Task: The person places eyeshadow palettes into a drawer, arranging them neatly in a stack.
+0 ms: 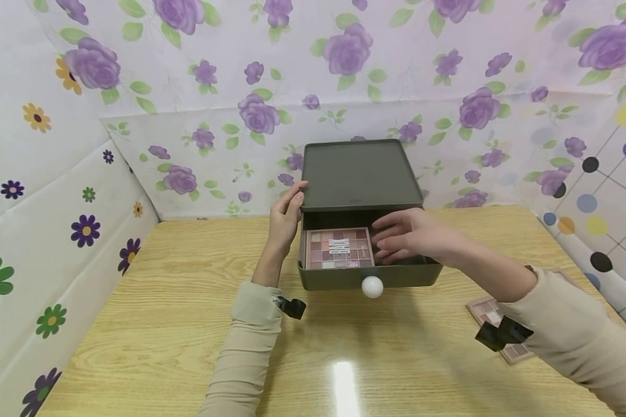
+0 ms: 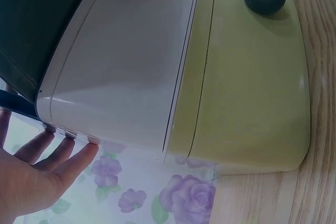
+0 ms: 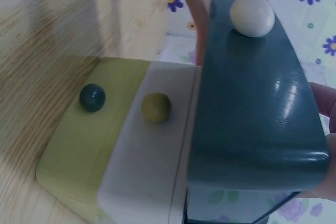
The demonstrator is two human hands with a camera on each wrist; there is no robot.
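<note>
A drawer unit (image 1: 360,174) with a dark green top stands against the back cloth, and its dark green top drawer (image 1: 334,281) is pulled out. The drawer's front bears a round white knob (image 1: 372,286). Inside on the left lies an eyeshadow palette (image 1: 320,250) with a pink-brown grid cover. My left hand (image 1: 286,220) touches the left side of the unit, fingers extended. My right hand (image 1: 414,237) reaches into the drawer just right of the palette with loosely bent fingers. I see nothing in its grasp, though its fingertips are partly hidden in shadow.
Below are a white drawer (image 2: 126,66) and a yellow-green drawer (image 2: 252,93), both pushed in. On the wooden table (image 1: 188,324), more eyeshadow palettes (image 1: 482,311) lie partly under my right forearm. Floral cloth (image 1: 261,116) hangs close behind the unit.
</note>
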